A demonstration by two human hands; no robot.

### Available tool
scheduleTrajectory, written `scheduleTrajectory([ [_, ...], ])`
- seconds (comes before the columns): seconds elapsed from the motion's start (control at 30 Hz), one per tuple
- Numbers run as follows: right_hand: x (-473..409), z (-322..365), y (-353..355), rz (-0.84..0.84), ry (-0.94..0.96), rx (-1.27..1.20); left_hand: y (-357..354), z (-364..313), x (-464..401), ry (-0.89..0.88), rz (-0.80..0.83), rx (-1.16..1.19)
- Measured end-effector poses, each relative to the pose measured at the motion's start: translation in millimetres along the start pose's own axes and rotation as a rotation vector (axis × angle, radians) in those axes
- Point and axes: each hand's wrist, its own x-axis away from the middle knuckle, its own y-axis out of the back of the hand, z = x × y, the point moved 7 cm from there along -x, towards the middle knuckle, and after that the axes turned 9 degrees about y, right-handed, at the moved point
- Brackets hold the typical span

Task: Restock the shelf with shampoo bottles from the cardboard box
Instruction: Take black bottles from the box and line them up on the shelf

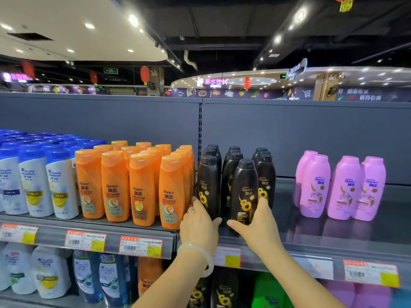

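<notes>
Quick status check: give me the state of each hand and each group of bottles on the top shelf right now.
Left hand: gripping the leftmost front black bottle.
Right hand: gripping the middle front black bottle.
Black bottles: upright, caps shut, three short rows.
Orange bottles: upright, rows full.
Pink bottles: upright, few.
Top shelf: bare stretches beside the pink bottles.

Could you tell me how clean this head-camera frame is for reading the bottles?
Head view: wide-angle bending at the edges; ceiling lights flare; black bottles between both hands are sharp; lower-shelf bottles are blurred; pink bottles are slightly soft, mirrored in the glossy shelf.
</notes>
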Motion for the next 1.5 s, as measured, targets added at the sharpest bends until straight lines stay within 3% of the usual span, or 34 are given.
scheduleTrajectory([
  [0.43, 2.9, -4.0, -0.1, 0.063, 0.021, 0.004, -8.1, 0.3, -4.4, -0.065, 0.045, 0.026],
  [0.97, -4.1, 8.1, -7.3, 0.056, 0.026, 0.09, -6.9, 1.3, -7.9, 0.138, -0.037, 0.037],
  [1.5, -11.4, 7.7, -15.7, 0.054, -0.003, 0.133, -10.0, 6.0, -4.9, 0.171, -0.022, 0.125],
])
